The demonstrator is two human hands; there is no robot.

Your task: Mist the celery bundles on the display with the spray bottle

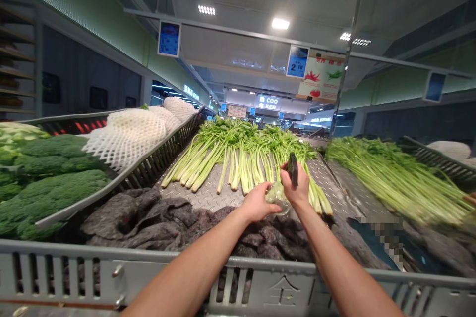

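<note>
Supermarket produce display (pixel 206 198), with celery (pixel 241 166) fanned across patterned metal just beyond both hands.
Gripping a see-through, pale-greenish item with the left hand (pixel 257 202), above dark cloth (pixel 137 220) and near the stalk ends; clasping a black object (pixel 293 168) in the right hand (pixel 300 184) close beside it, exact kinds unclear. Apparently mid-step, working with both held things together; seems to call for steadying on the left and careful control on the right.
</note>
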